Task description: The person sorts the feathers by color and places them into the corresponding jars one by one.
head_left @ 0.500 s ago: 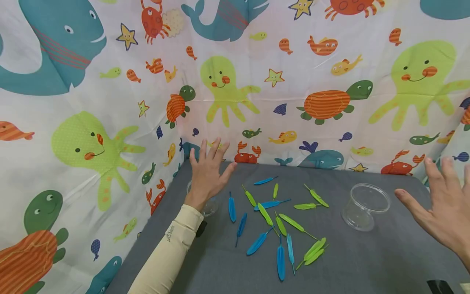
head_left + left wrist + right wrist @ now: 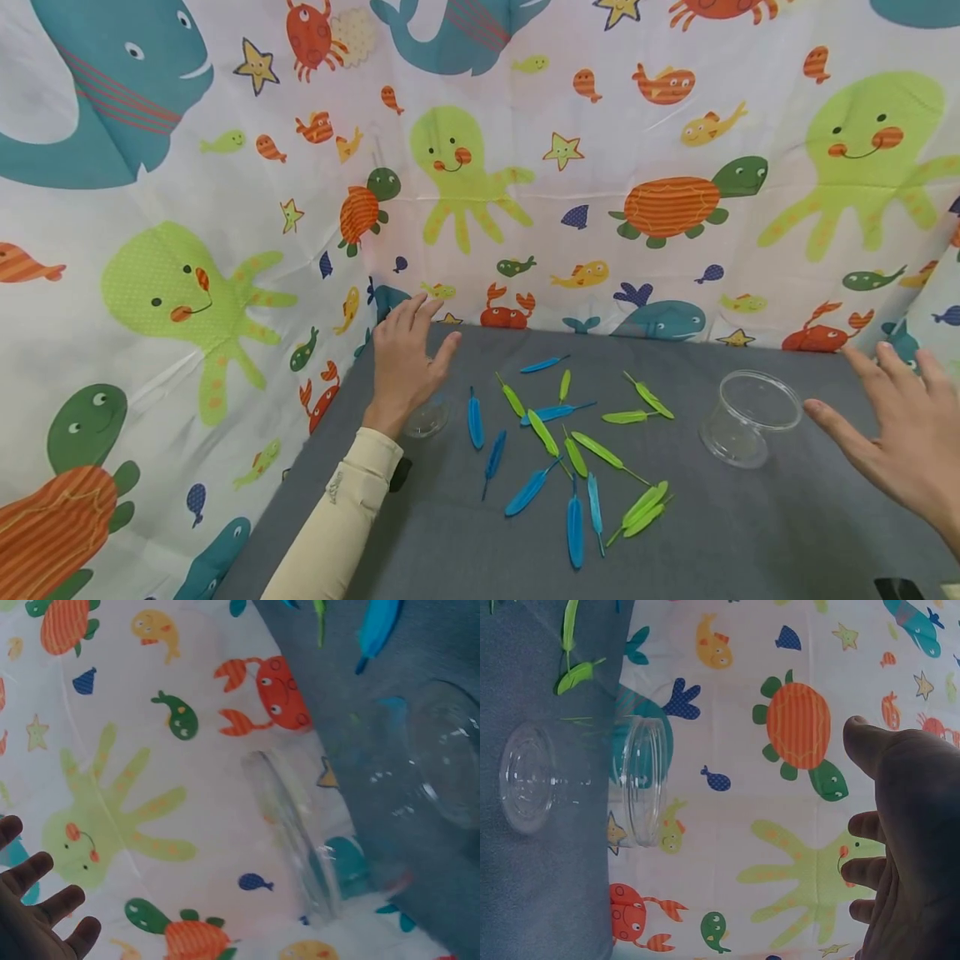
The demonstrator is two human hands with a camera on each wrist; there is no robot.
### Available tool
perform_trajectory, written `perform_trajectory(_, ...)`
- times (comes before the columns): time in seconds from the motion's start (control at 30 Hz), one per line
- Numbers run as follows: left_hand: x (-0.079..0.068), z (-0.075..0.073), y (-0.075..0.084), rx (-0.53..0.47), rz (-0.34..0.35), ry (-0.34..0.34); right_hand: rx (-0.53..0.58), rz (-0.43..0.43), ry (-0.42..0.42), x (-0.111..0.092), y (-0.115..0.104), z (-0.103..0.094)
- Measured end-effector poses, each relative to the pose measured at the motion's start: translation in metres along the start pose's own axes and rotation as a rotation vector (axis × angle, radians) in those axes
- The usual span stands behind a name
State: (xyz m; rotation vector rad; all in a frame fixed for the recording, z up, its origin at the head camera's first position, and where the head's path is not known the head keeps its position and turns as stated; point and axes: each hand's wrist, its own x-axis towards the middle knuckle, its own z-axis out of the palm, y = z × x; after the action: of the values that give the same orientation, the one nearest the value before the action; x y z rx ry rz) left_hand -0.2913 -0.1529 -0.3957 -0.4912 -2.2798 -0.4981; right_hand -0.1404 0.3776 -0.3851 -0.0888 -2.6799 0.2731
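My left hand (image 2: 405, 367) is raised over the left part of the grey table, fingers spread and holding nothing. Partly behind it in the head view stands a clear plastic cup (image 2: 427, 418); the left wrist view shows this cup's rim (image 2: 300, 832) apart from the fingers. On the other side, my right hand (image 2: 896, 433) hovers with thumb out and fingers extended, nothing in it. A second clear cup (image 2: 735, 429) stands upright just left of that thumb, and the right wrist view shows a gap between them. Blue feathers (image 2: 575, 529) and green feathers (image 2: 597, 450) lie scattered between the cups.
A grey cloth (image 2: 465, 550) covers the table. Behind it and along the left side hangs a white curtain (image 2: 517, 192) printed with sea animals, meeting the table's far edge. Several feathers lie close together or overlap near the middle.
My left hand has come slightly lower and left, its fingers a little more bent and closer together. The right hand has dropped a little. The feathers and cups stay in place.
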Motion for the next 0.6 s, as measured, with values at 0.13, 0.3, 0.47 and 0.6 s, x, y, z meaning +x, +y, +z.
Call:
perform_trajectory(0.13,-0.007,-0.001,-0.01,-0.004,-0.038,-0.007,0.008,-0.004,-0.014,-0.002,0.002,0.004)
perform_trajectory(0.3,-0.016,-0.003,-0.022,-0.01,-0.073,-0.019,0.001,-0.007,-0.023,-0.001,0.001,0.005)
perform_trajectory(0.47,-0.023,-0.006,-0.028,-0.002,-0.103,-0.044,0.001,-0.016,-0.024,-0.001,-0.001,0.006)
perform_trajectory(0.6,-0.027,-0.008,-0.031,-0.001,-0.126,-0.071,0.002,-0.027,-0.015,0.001,-0.002,0.008)
